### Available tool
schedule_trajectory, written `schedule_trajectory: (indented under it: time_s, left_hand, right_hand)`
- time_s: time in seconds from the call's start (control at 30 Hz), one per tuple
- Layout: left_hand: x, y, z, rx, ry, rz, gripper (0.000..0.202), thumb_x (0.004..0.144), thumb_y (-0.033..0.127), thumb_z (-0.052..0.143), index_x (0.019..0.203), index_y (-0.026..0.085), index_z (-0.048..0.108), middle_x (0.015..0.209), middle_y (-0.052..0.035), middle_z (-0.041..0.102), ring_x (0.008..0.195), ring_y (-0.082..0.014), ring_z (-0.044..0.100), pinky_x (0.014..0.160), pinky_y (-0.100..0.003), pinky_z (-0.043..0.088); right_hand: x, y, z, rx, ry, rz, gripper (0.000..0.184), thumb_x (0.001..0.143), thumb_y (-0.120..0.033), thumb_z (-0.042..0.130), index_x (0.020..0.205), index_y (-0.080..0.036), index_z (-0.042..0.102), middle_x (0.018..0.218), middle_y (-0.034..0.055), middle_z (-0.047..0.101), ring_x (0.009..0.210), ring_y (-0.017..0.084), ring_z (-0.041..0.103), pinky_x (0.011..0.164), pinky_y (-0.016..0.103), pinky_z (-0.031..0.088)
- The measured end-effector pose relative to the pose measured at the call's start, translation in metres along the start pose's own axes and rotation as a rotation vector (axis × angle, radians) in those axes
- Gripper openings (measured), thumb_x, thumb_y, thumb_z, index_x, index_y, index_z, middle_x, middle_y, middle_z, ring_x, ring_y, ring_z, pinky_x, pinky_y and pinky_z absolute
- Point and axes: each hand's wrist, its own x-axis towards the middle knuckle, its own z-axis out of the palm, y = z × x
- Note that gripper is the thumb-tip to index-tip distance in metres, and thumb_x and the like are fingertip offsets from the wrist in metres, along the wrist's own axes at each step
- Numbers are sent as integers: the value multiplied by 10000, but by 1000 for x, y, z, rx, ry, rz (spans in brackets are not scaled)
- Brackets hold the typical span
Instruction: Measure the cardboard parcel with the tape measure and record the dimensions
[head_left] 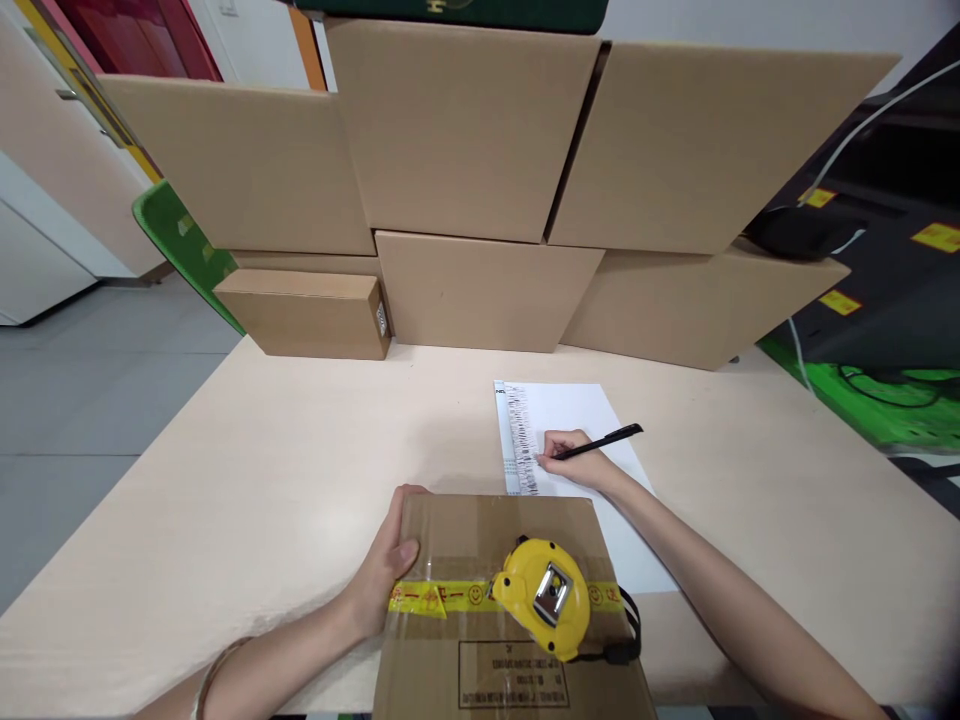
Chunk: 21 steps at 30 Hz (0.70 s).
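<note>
My left hand (386, 565) grips the left side of a cardboard box (465, 530) sealed with yellow smiley tape; the box lies on the pale table (262, 470) in front of me. A yellow tape measure (544, 595) rests on top of the box. My right hand (574, 462) is closed round a black pen (600, 441), with the tip touching a white sheet of paper (570, 420) that has a printed column along its left edge. The sheet lies just behind and to the right of the box.
Several large cardboard boxes (465, 130) are stacked like a wall along the table's far edge, with a small flat box (307, 312) at their left foot. A green chair (184, 245) stands at the left. Black and green equipment with cables (885, 300) is at the right.
</note>
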Motion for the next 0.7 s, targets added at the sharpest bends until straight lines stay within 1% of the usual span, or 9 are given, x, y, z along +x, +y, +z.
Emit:
schedule_trajectory:
  time_s: [0.1,0.2,0.3,0.43,0.57,0.7]
  left_hand:
    - [0,2,2,18,5,7,526,833,577,696,1186,248,487,1065,-69,581,977,-283,583,794,-372,492]
    - [0,5,4,64,17,15,536,820,601,695,1157,230,507,1033,-65,585,968,-274,568,805,-363,477]
    - [-1,6,5,84,11,2,537,824,617,682,1157,234,506,1031,-58,579,967,-267,557,816,-363,473]
    - [0,6,5,86,12,6,552,817,628,682,1166,242,496,1049,-57,578,993,-274,554,823,-362,473]
    - [0,5,4,53,0,-7,546,822,610,690,1176,243,493,1047,-61,582,1018,-292,572,827,-365,475]
    - [-1,5,4,31,13,-8,521,826,580,706,1171,241,512,1062,-65,590,1003,-283,580,845,-367,473]
  right_hand:
    - [-1,-1,-1,-19,13,-21,303,975,-363,637,1205,-166,645,1191,73,670,977,216,679,821,400,591]
    - [-3,-3,-2,-29,7,-43,279,979,-361,632,1178,-166,652,1151,68,681,940,199,682,802,384,593]
    - [-4,-5,-1,-34,-2,-56,263,979,-361,633,1147,-162,660,1113,59,688,906,189,683,780,368,593]
    - [-3,-6,-1,-35,6,-54,272,977,-362,635,1157,-160,657,1120,60,686,912,193,683,780,371,594]
    - [-3,-6,-2,-36,21,-39,283,976,-366,635,1168,-159,654,1131,61,683,921,198,683,782,373,594]
    - [-5,-8,-2,-31,7,-33,261,979,-366,631,1136,-160,661,1098,54,687,891,185,680,766,359,591]
